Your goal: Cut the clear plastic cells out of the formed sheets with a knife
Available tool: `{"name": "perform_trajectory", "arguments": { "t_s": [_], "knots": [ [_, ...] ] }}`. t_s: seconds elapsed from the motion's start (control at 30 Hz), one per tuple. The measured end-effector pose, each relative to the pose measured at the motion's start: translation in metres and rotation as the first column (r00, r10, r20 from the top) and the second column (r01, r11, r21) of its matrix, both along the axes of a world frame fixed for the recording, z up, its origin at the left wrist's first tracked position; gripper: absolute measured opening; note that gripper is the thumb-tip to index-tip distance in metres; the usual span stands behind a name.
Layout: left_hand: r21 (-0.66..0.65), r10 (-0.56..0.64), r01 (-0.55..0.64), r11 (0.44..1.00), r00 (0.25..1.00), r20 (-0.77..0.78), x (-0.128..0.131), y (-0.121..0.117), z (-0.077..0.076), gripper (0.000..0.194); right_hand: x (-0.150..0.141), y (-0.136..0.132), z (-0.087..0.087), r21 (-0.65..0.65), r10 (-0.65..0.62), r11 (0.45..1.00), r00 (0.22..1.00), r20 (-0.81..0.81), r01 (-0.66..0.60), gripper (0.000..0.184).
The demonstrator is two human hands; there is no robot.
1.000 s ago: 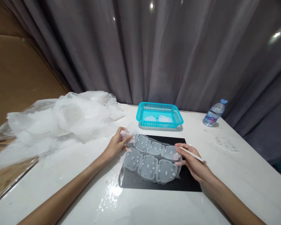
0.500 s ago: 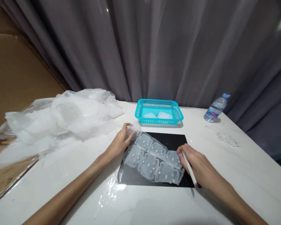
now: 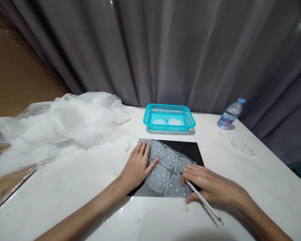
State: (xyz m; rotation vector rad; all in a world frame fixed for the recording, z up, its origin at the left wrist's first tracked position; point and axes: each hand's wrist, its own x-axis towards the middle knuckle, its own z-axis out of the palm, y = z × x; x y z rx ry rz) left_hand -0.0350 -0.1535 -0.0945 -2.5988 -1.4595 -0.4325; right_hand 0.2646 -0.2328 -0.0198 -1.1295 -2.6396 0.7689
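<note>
A thin, see-through plastic sheet (image 3: 158,178) printed with rounded, frosted panels and small white dots lies askew over a black mat (image 3: 176,145) on the white tabletop. My left hand (image 3: 138,164) rests flat on the sheet's left part, fingers spread. At its lower right is my right hand (image 3: 207,182), fingers curled around a slim white pencil-like stick (image 3: 203,201). The stick slants, its dark tip over the sheet and its other end toward the table's front. Part of the sheet's right edge is hidden under the right hand.
Behind the mat stands a turquoise mesh basket (image 3: 168,128) with white pieces (image 3: 175,122) inside. A heap of sheer white material (image 3: 65,120) covers the left side. A water bottle (image 3: 230,115) stands at right, near a clear wet-looking patch (image 3: 242,148). Cardboard (image 3: 17,67) and a grey curtain (image 3: 145,50) border the table.
My left hand has gone from pinching the sheet's upper left corner to lying flat on it. The sheet now lies flatter. My right hand has shifted slightly left with the stick turned.
</note>
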Motion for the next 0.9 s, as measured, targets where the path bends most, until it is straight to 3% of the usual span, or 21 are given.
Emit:
{"name": "perform_trajectory", "arguments": {
  "t_s": [0.17,0.3,0.4,0.53,0.6,0.73,0.8,0.9],
  "knots": [
    [-0.138,-0.054,0.070,0.988,0.991,0.120,-0.007,0.007,0.007,0.081,-0.021,-0.005,-0.001,0.123,0.055,0.991,0.997,-0.048,-0.048,0.018],
    [-0.285,-0.148,0.207,0.936,0.965,0.217,-0.008,0.012,0.022,0.071,-0.039,-0.020,0.000,0.230,0.156,0.965,0.981,-0.116,-0.127,0.016],
    [-0.372,-0.233,0.329,0.868,0.931,0.280,-0.003,0.017,0.034,0.061,-0.064,-0.034,-0.019,0.341,0.187,0.933,0.966,-0.180,-0.117,0.019],
    [-0.432,-0.364,0.486,0.760,0.869,0.335,0.009,0.023,0.044,0.047,-0.103,-0.049,-0.051,0.498,0.215,0.866,0.937,-0.275,-0.053,0.038],
    [-0.432,-0.407,0.541,0.722,0.837,0.366,0.017,0.025,0.045,0.043,-0.113,-0.053,-0.056,0.473,0.212,0.880,0.933,-0.291,-0.052,0.040],
    [-0.394,-0.371,0.536,0.746,0.827,0.423,0.029,0.031,0.041,0.041,-0.097,-0.047,-0.042,0.319,0.311,0.925,0.891,-0.331,-0.204,0.022],
    [-0.357,-0.362,0.524,0.773,0.827,0.430,0.033,0.033,0.038,0.038,-0.078,-0.036,-0.033,0.290,0.222,0.951,0.897,-0.383,-0.111,0.022],
    [-0.301,-0.392,0.525,0.796,0.826,0.404,0.035,0.034,0.034,0.041,-0.048,-0.014,-0.027,0.242,0.007,0.965,0.911,-0.412,0.102,0.037]
  ]
}}
